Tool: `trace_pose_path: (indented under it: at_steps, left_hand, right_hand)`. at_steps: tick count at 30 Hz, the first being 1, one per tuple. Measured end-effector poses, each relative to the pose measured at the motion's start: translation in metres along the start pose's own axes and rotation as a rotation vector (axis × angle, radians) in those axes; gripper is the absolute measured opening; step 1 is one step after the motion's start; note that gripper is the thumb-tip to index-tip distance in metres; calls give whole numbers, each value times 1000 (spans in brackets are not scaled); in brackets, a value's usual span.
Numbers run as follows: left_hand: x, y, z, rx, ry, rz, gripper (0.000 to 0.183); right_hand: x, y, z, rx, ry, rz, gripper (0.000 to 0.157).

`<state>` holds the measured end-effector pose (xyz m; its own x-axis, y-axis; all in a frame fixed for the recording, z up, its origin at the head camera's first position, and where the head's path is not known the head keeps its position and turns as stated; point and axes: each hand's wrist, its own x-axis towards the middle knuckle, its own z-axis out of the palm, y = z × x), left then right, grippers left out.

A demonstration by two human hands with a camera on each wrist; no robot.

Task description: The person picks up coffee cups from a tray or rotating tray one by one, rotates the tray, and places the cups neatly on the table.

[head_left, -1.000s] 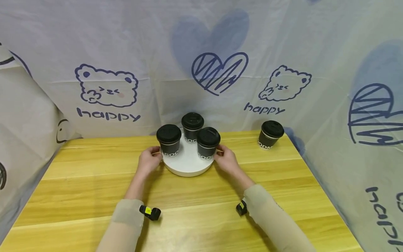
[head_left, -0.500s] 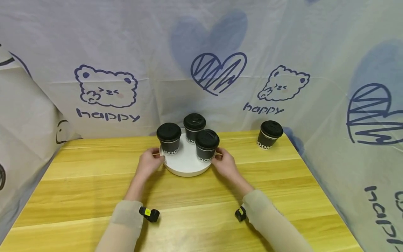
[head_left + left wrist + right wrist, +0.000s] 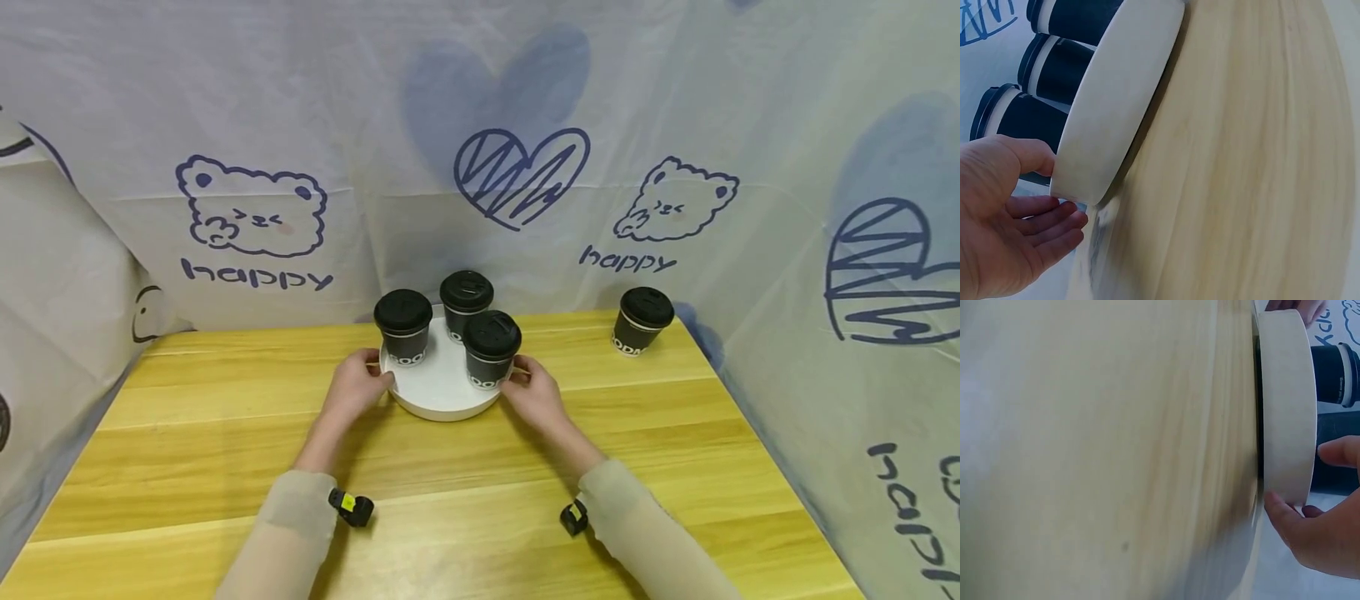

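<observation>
A low, white round turntable (image 3: 438, 385) stands near the table's back edge and bears three black lidded paper cups: a left cup (image 3: 403, 321), a back cup (image 3: 466, 292) and a front-right cup (image 3: 491, 340). My left hand (image 3: 355, 387) pinches its left rim; in the left wrist view the thumb lies at the upper edge, the fingers at the lower edge. On the opposite side my right hand (image 3: 536, 395) holds the rim, thumb near the front-right cup, other fingers at the bottom edge in the right wrist view. A dark gap shows under the turntable (image 3: 1288, 406).
Another black lidded cup (image 3: 642, 322) stands at the back right of the wooden table (image 3: 450, 508). A white cloth (image 3: 405, 208) printed with bears and hearts hangs right behind the table and along both sides.
The turntable has turned a little clockwise seen from above: the left cup moved back, the back cup right, the front-right cup forward and left. My right hand moved slightly toward me with it.
</observation>
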<state>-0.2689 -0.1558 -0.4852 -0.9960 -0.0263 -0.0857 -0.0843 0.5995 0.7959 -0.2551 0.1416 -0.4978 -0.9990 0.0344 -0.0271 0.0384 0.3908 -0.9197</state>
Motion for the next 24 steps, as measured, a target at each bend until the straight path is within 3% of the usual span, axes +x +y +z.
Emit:
trace_pose_path:
  at_steps: [4, 10, 15, 19, 24]
  left_hand:
    - [0, 0, -2, 75, -19, 40, 58]
    - [2, -3, -5, 362, 9, 185, 59]
    - [5, -2, -9, 566, 31, 300, 57]
    - [6, -2, -12, 671, 21, 333, 54]
    - [7, -2, -14, 718, -1, 342, 59]
  right_hand:
    - [-1, -1, -5, 56, -6, -20, 63]
    - [-3, -10, -14, 144, -19, -136, 76]
    - [5, -6, -14, 171, -26, -181, 86]
    - [8, -6, -14, 160, -52, -201, 94]
    - [10, -7, -10, 113, -72, -202, 96]
